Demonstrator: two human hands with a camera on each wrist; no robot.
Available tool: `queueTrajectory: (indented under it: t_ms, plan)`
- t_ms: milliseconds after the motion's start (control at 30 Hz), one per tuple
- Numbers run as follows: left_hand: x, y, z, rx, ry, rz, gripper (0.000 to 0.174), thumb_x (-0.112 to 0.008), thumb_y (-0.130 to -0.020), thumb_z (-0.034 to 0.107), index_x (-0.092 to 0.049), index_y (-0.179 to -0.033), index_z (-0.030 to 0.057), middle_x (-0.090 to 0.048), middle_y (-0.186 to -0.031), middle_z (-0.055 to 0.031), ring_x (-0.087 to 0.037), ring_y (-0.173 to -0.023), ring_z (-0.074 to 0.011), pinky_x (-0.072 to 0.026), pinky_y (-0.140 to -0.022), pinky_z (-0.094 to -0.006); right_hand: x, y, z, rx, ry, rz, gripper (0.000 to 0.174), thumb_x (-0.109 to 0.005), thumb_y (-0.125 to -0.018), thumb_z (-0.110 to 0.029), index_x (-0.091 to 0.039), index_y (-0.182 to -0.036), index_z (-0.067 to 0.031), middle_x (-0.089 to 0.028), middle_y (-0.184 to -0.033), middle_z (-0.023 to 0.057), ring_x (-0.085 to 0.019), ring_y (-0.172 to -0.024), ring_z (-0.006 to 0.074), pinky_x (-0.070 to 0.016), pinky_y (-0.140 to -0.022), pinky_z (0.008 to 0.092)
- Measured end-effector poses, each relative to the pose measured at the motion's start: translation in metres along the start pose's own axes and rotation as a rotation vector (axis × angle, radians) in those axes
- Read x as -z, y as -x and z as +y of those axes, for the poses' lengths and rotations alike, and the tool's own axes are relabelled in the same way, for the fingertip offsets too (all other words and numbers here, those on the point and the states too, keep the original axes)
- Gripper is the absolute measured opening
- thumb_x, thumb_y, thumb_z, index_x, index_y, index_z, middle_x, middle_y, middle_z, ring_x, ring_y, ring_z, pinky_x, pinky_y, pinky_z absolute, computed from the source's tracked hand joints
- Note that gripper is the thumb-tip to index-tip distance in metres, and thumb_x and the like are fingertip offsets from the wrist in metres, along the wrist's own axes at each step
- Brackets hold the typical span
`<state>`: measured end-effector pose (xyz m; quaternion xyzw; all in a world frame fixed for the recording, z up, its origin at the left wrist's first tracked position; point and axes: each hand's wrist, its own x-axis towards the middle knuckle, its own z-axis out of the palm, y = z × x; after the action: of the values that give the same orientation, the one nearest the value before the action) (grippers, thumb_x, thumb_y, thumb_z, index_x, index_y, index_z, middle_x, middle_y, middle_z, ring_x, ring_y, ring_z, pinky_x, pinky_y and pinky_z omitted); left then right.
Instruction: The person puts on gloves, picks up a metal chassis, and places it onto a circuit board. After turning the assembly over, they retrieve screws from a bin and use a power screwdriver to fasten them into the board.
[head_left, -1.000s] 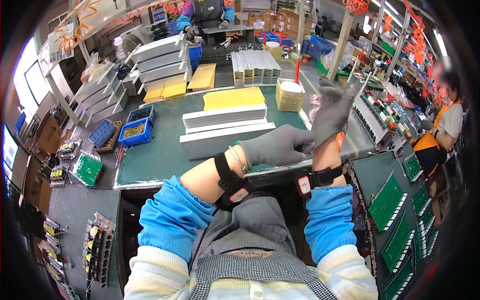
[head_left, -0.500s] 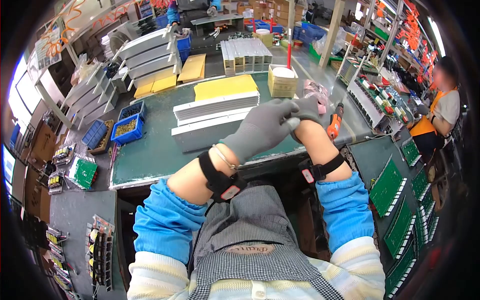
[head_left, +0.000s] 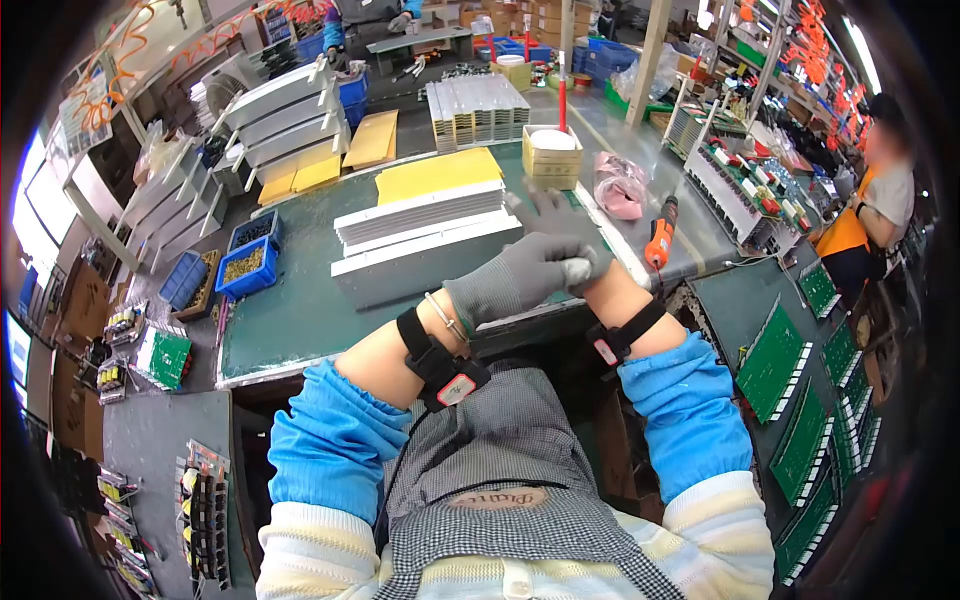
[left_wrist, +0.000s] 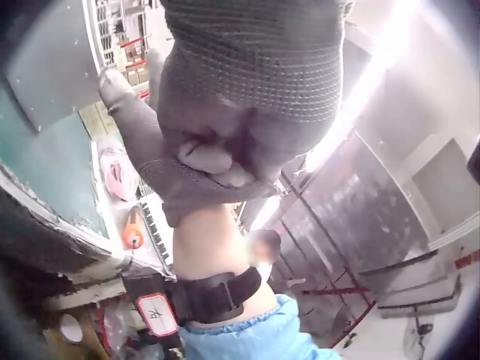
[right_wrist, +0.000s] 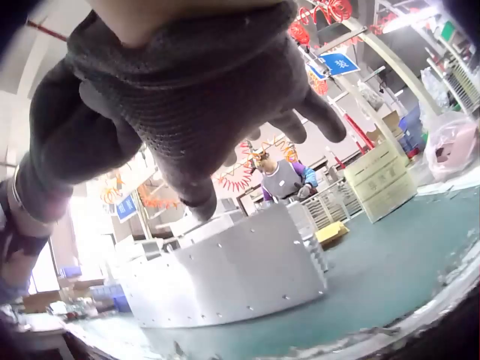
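Observation:
Both hands wear grey gloves. My left hand (head_left: 515,278) grips the cuff of the right glove at the wrist; in the left wrist view the curled fingers (left_wrist: 206,159) lie against that cuff. My right hand (head_left: 568,226) is blurred in the head view, its fingers spread and pointing away over the green table (head_left: 285,330). The right wrist view shows the right hand (right_wrist: 202,90) holding nothing, above grey metal panels (right_wrist: 232,274). Those panels (head_left: 430,262) are stacked left of the hands, with yellow sheets (head_left: 440,176) behind them.
A box with a white roll (head_left: 552,158), a pink bag (head_left: 620,187) and an orange screwdriver (head_left: 660,240) stand or lie to the right. Blue bins (head_left: 247,268) are at the left. Green boards (head_left: 775,365) fill the right side table; a person in orange (head_left: 868,190) stands beyond.
The right hand has come down from its raised position and extended forward with fingers spread. The left hand has stayed at the right wrist and moved slightly left and down since half a second ago.

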<state>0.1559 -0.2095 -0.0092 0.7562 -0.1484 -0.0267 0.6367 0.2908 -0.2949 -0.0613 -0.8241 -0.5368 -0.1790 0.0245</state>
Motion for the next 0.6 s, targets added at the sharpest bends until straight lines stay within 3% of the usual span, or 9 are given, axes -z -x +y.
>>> queueTrajectory:
  t_ms: [33,67,167,200,333,433,500,567,600]
  plan:
    - [0.002,-0.004,-0.013,0.042,0.089,0.041,0.021,-0.053,-0.097,0.019,-0.059,-0.111,0.0044,-0.058,-0.099,-0.0013,-0.053,-0.094,-0.0109,-0.0447,-0.087,-0.0276,0.014,0.003,-0.007,-0.04,0.026,-0.1,0.07,-0.061,-0.082,-0.04,-0.035,-0.144,-0.0198,-0.034,-0.151,0.0136,-0.041,-0.132,0.0399,-0.0364,-0.101,0.0587]
    - [0.005,-0.006,-0.022,0.084,0.176,0.081,0.023,-0.052,-0.098,0.02,-0.058,-0.114,0.0051,-0.058,-0.101,-0.0019,-0.054,-0.096,-0.0109,-0.0453,-0.088,-0.0279,0.033,0.003,-0.015,-0.085,0.108,-0.299,0.062,-0.064,-0.08,-0.039,-0.047,-0.135,-0.0176,-0.051,-0.138,0.0098,-0.05,-0.125,0.0315,-0.0383,-0.097,0.0532]
    - [0.006,0.001,-0.025,0.156,0.367,0.191,0.026,-0.048,-0.1,0.023,-0.054,-0.12,0.0068,-0.058,-0.107,-0.0029,-0.054,-0.101,-0.0115,-0.0464,-0.093,-0.03,0.037,-0.005,-0.018,-0.158,0.238,-0.555,0.051,-0.066,-0.079,-0.038,-0.057,-0.125,-0.0183,-0.063,-0.121,0.0059,-0.059,-0.114,0.0254,-0.0383,-0.093,0.0486]
    - [0.001,0.005,-0.018,0.165,0.423,0.247,0.026,-0.046,-0.101,0.024,-0.054,-0.119,0.0074,-0.059,-0.106,-0.0041,-0.057,-0.101,-0.014,-0.0467,-0.095,-0.0318,0.031,-0.004,-0.016,-0.195,0.215,-0.41,0.041,-0.066,-0.079,-0.035,-0.063,-0.113,-0.0146,-0.068,-0.107,0.0056,-0.064,-0.104,0.0241,-0.0414,-0.09,0.046]
    - [0.0,-0.006,-0.029,0.144,0.598,0.356,0.022,-0.046,-0.101,0.021,-0.055,-0.113,0.0048,-0.06,-0.103,-0.0062,-0.059,-0.096,-0.0152,-0.0486,-0.091,-0.0326,0.011,-0.014,0.006,-0.279,0.168,-0.142,0.024,-0.065,-0.079,-0.026,-0.063,-0.097,-0.0102,-0.07,-0.099,0.0088,-0.068,-0.091,0.0253,-0.0501,-0.072,0.0388]
    - [-0.007,-0.018,-0.026,0.104,0.776,0.439,0.02,-0.046,-0.1,0.019,-0.055,-0.109,0.0028,-0.06,-0.101,-0.0077,-0.06,-0.093,-0.0166,-0.0498,-0.086,-0.0327,0.006,-0.016,0.012,-0.367,-0.095,0.037,0.025,-0.067,-0.076,-0.025,-0.064,-0.095,-0.0089,-0.07,-0.095,0.0116,-0.068,-0.089,0.0294,-0.0526,-0.071,0.0384]
    - [-0.01,-0.027,-0.027,0.117,0.86,0.512,0.019,-0.046,-0.098,0.016,-0.055,-0.107,0.0021,-0.061,-0.099,-0.0084,-0.06,-0.091,-0.0179,-0.0499,-0.083,-0.0329,0.009,-0.015,0.012,-0.362,-0.16,-0.03,0.03,-0.068,-0.072,-0.03,-0.065,-0.095,-0.0097,-0.069,-0.096,0.0116,-0.067,-0.091,0.0303,-0.0531,-0.074,0.0363]
    - [0.0,-0.021,-0.026,0.155,0.552,0.332,0.017,-0.051,-0.094,0.014,-0.054,-0.105,0.0019,-0.061,-0.098,-0.0096,-0.061,-0.091,-0.0203,-0.0491,-0.081,-0.0329,0.014,-0.011,0.008,-0.357,-0.228,-0.1,0.035,-0.069,-0.069,-0.035,-0.065,-0.094,-0.0104,-0.068,-0.098,0.0116,-0.066,-0.092,0.0312,-0.0535,-0.077,0.0343]
    - [0.003,-0.019,-0.025,0.173,0.396,0.241,0.017,-0.053,-0.092,0.013,-0.054,-0.105,0.0018,-0.061,-0.098,-0.0102,-0.061,-0.09,-0.0216,-0.0487,-0.08,-0.0329,0.006,-0.008,0.01,-0.32,-0.175,0.027,0.032,-0.06,-0.08,-0.041,-0.065,-0.088,-0.0104,-0.066,-0.095,0.0103,-0.064,-0.092,0.0308,-0.0495,-0.079,0.0382]
